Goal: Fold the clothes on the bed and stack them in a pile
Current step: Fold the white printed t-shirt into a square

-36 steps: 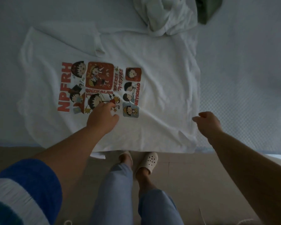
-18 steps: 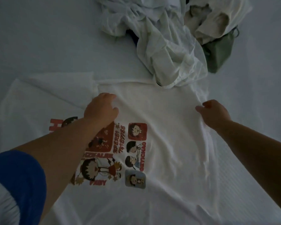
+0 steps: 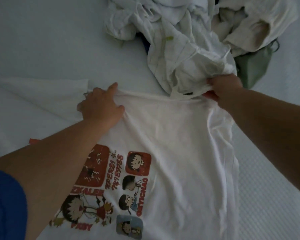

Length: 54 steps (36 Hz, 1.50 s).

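The white T-shirt [image 3: 177,146] lies spread on the bed [image 3: 42,40] in front of me, print side up, with its cartoon print [image 3: 111,186] of red panels and little figures near the lower middle of my view, partly hidden under my left forearm. I am holding the shirt along its far edge with both hands. My left hand [image 3: 100,104] pinches a fold of cloth at the left end of that edge, thumb on top and forefinger pointing away from me, and the cloth bunches in small creases under my palm. My right hand [image 3: 222,89] is clenched round the right end of the same edge, so the hem runs as a taut, slightly raised ridge between my two hands. One sleeve [image 3: 42,94] lies flat on the sheet to the left of my left hand. Just beyond my right hand, touching the shirt's edge, sits a crumpled heap of pale clothes [image 3: 180,40], still unfolded, and a green garment [image 3: 255,66] shows from under its right side. A blue sleeve [image 3: 5,203] covers my upper left arm at the lower left corner.
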Motion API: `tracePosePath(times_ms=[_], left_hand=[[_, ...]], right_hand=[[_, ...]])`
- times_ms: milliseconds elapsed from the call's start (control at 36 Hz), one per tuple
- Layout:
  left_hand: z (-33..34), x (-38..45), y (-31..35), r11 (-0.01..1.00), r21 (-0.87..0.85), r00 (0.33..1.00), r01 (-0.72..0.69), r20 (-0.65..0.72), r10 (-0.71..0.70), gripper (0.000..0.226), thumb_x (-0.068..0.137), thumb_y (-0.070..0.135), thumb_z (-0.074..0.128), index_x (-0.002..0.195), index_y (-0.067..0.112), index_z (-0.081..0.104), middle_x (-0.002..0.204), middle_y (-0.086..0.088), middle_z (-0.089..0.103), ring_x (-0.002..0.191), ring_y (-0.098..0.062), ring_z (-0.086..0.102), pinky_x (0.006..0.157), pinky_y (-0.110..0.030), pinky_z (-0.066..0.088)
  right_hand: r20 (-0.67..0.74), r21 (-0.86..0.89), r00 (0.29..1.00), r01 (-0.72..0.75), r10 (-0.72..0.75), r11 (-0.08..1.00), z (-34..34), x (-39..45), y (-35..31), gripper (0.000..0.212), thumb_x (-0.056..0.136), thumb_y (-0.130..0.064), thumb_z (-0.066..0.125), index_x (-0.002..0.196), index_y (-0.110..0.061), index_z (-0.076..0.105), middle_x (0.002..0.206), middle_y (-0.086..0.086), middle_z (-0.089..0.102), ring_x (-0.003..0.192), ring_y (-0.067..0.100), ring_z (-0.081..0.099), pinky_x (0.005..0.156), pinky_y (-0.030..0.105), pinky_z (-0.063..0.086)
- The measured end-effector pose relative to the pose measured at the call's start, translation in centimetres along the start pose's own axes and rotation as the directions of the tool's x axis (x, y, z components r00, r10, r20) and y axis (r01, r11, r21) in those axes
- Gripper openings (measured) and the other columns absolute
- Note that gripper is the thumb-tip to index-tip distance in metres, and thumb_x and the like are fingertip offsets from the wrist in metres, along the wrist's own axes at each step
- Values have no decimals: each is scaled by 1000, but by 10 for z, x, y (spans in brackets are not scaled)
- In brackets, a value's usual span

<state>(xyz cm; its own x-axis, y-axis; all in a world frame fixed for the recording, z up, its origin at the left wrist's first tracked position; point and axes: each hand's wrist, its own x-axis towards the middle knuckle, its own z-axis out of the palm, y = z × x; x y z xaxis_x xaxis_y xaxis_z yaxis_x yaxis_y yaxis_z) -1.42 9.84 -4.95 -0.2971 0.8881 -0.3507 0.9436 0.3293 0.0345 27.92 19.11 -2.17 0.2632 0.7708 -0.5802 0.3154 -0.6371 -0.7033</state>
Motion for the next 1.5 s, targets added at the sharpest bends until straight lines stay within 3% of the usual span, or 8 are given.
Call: tracePosePath(times_ms=[139, 389, 694, 833, 1000, 1167, 1333, 1500], left_hand=[[-4, 11, 4, 997, -26, 988, -76, -134, 72, 36, 84, 39, 56, 115, 23, 63, 113, -20, 54, 104, -39, 51, 87, -43, 39], [-8, 28, 6, 991, -66, 961, -115, -262, 94, 28, 88, 32, 54, 109, 15, 63, 107, -19, 61, 100, -41, 54, 84, -45, 38], [-25, 35, -21, 963, 105, 951, -249, -161, 263, 22, 88, 25, 60, 103, 14, 70, 100, -16, 66, 98, -37, 57, 86, -41, 34], [-26, 39, -19, 974, 49, 954, -221, -198, 226, 21, 89, 27, 59, 99, 12, 69, 99, -17, 65, 98, -37, 55, 87, -41, 32], [-31, 44, -27, 963, 36, 938, -268, -219, 270, 18, 88, 30, 61, 93, 15, 68, 92, -14, 67, 93, -36, 55, 83, -41, 33], [-37, 56, -33, 960, -79, 922, -269, -311, 232, 13, 88, 27, 59, 88, 14, 57, 86, -16, 64, 87, -36, 58, 83, -40, 32], [-31, 57, -39, 944, 85, 948, -319, 31, 318, 68, 62, 68, 69, 114, 25, 58, 111, -5, 61, 103, -29, 55, 91, -41, 28], [-30, 53, -40, 925, 78, 895, -371, -237, 378, 20, 87, 31, 61, 96, 16, 69, 94, -16, 63, 92, -36, 56, 89, -41, 26]], right_hand=[[-231, -97, 947, 207, -224, 974, -18, 28, -22, 47, 85, -23, 54, 132, -19, 48, 124, 1, 57, 112, 22, 55, 97, 37, 46], [-37, -351, 937, 313, -347, 883, -32, 3, 25, 99, 71, -45, 74, 146, -28, 12, 139, -2, 41, 118, 16, 42, 94, 32, 34], [-34, -827, 940, 164, -338, 538, -43, -29, 68, 69, 70, -45, 74, 128, -20, 47, 131, 8, 40, 121, 29, 39, 96, 46, 40], [-126, -728, 991, -122, 44, 675, -46, -34, 62, 54, 76, -51, 68, 110, -10, 60, 85, 2, 57, 75, 21, 53, 67, 31, 42], [-205, -191, 975, -127, 87, 973, -50, -33, 59, 16, 78, -29, 73, 82, -16, 64, 76, -1, 57, 81, 22, 56, 77, 37, 47], [-360, -103, 933, -56, 16, 993, -59, -18, 44, 41, 84, -25, 68, 122, -16, 56, 105, 0, 53, 95, 18, 50, 82, 30, 41], [-375, -127, 925, -121, 65, 985, -52, -4, 47, 48, 82, -32, 69, 126, -20, 56, 112, 0, 56, 102, 22, 54, 94, 36, 45], [-355, -125, 918, -236, 179, 964, -53, -6, 59, 48, 75, -39, 73, 115, -15, 62, 96, 1, 57, 88, 24, 56, 80, 35, 46]])
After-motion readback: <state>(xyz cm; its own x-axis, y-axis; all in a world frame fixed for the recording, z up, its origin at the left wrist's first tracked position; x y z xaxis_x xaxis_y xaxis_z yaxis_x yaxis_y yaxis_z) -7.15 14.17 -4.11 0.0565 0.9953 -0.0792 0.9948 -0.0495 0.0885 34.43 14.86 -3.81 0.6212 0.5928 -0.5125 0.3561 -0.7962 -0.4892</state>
